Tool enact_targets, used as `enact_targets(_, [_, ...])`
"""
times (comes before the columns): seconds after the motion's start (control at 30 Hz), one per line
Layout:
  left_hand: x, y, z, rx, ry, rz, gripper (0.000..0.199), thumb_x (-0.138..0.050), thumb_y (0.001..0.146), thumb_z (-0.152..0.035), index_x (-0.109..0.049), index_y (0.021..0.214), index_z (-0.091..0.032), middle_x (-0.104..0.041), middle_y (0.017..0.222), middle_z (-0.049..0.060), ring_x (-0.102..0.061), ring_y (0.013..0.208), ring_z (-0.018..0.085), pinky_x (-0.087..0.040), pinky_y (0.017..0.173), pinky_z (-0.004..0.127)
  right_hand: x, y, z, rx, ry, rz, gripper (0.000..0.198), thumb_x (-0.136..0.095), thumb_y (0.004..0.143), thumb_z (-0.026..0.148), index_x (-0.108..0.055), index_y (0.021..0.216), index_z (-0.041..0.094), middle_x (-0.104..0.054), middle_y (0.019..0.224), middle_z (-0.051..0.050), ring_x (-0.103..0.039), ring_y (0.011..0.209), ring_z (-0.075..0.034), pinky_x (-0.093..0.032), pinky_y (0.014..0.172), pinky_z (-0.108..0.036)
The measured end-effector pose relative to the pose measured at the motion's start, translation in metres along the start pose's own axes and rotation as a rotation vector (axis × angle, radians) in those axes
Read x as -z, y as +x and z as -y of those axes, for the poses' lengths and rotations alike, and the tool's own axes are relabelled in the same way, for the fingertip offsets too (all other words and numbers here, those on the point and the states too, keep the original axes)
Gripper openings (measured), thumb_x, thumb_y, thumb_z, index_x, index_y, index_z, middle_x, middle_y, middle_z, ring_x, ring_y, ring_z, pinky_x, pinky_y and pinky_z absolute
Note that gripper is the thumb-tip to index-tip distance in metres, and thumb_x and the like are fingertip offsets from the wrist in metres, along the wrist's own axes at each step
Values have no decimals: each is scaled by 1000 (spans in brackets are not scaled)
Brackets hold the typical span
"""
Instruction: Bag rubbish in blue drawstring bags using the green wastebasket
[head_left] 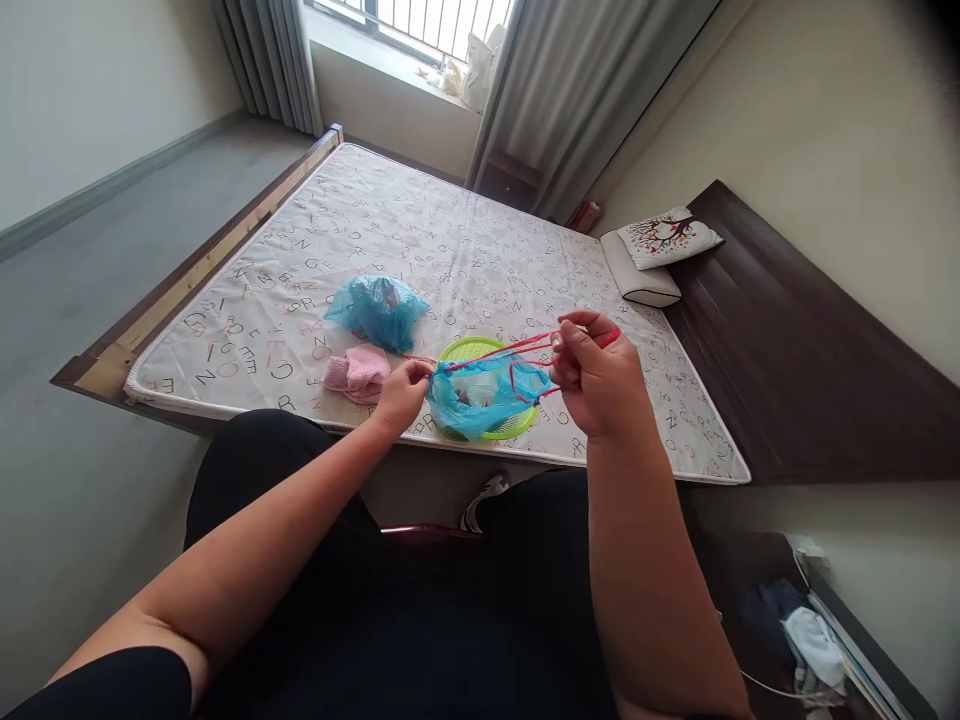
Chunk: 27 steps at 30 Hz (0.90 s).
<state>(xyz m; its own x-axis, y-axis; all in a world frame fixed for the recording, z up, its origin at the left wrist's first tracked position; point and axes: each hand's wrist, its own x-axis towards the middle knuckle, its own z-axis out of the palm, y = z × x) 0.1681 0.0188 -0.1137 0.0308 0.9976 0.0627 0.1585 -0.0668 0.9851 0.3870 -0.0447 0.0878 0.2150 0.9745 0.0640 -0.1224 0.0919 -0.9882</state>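
A blue plastic drawstring bag point(469, 412) sits in a lime-green basket point(517, 428) at the mattress's near edge. Its mouth gapes, and pale contents show inside, too unclear to name. My left hand point(403, 392) pinches the bag's rim at its left side. Closed around the red drawstring point(525, 345), my right hand point(596, 370) is raised to the right of the basket, with the strands stretched back to the bag. Beside my left hand lies a folded pink cloth point(361, 372). Behind that cloth rests a second, filled blue plastic bag point(379, 310).
The letter-printed mattress point(420, 220) lies on a wooden bed frame point(202, 265). A tree-print pillow point(671, 238) leans near the dark headboard point(810, 350). At the lower right stands a nightstand point(739, 570) with cloth items. White bags point(480, 70) are on the windowsill.
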Motion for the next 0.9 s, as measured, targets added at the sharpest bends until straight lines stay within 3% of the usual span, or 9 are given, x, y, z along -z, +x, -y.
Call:
enact_targets(0.1, [2, -17, -30, -299, 142, -143, 13, -62, 89, -24, -72, 94, -20, -70, 115, 12, -65, 117, 29, -50, 109, 49, -3, -6, 7, -14, 29, 20, 29, -86, 79, 35, -64, 95, 24, -61, 71, 6, -39, 47, -5, -29, 43, -22])
enact_targets(0.17, [-2, -33, -58, -466, 162, -75, 20, -57, 99, -31, -74, 102, -21, -70, 123, 12, -63, 124, 29, -47, 115, 51, -5, -12, 8, -26, 14, 50, 26, -84, 81, 34, -66, 95, 24, -63, 73, 5, -42, 49, -5, -32, 45, -22])
enact_targets(0.27, [-16, -52, -96, -498, 149, 134, 32, -60, 102, -45, -75, 120, -24, -67, 138, 13, -60, 134, 31, -45, 118, 54, -8, -20, 10, -41, -28, 110, 23, -83, 83, 35, -69, 97, 23, -67, 78, 3, -48, 54, -7, -36, 48, -23])
enact_targets(0.33, [-28, -53, -112, -466, 161, 163, 39, -72, 95, -48, -74, 128, -27, -57, 156, 13, -48, 149, 35, -36, 125, 60, -9, -24, 12, -53, -51, 158, 25, -83, 84, 37, -70, 100, 23, -69, 80, 2, -51, 58, -7, -39, 50, -23])
enact_targets(0.4, [-39, -46, -122, -434, 112, 175, 34, -76, 92, -44, -77, 122, -28, -57, 157, 11, -44, 152, 37, -32, 127, 62, -8, -27, 16, -67, -63, 203, 27, -84, 84, 39, -71, 101, 22, -69, 80, 2, -54, 60, -8, -41, 52, -23])
enact_targets(0.5, [-46, -26, -132, -310, -191, 259, 19, -68, 98, -38, -80, 101, -24, -76, 124, 10, -67, 125, 30, -46, 117, 53, -2, -26, 19, -60, -80, 193, 27, -83, 85, 41, -72, 102, 22, -72, 83, 1, -56, 60, -8, -43, 52, -23])
enact_targets(0.6, [-38, -6, -146, -77, -620, 289, 18, -69, 98, -37, -78, 94, -21, -77, 93, 6, -74, 94, 20, -59, 98, 39, 12, -23, 16, -16, -61, 22, 26, -83, 86, 43, -71, 94, 22, -75, 89, -1, -47, 50, -5, -36, 45, -23])
enact_targets(0.77, [-10, 18, -163, 249, -1103, 209, 13, -71, 100, -26, -66, 89, -21, -53, 61, -7, -59, 54, 8, -60, 70, 24, 44, -19, 5, -59, 159, -214, 31, -86, 82, 41, -63, 79, 20, -68, 77, 3, -32, 43, -2, -24, 37, -20])
enact_targets(0.9, [10, 31, -158, 318, -1214, 167, 17, -67, 104, -22, -62, 88, -21, -38, 54, -11, -40, 39, 4, -46, 49, 16, 73, -18, -1, -130, 354, -314, 34, -87, 79, 32, -57, 72, 19, -46, 57, 10, -32, 41, -2, -27, 37, -17])
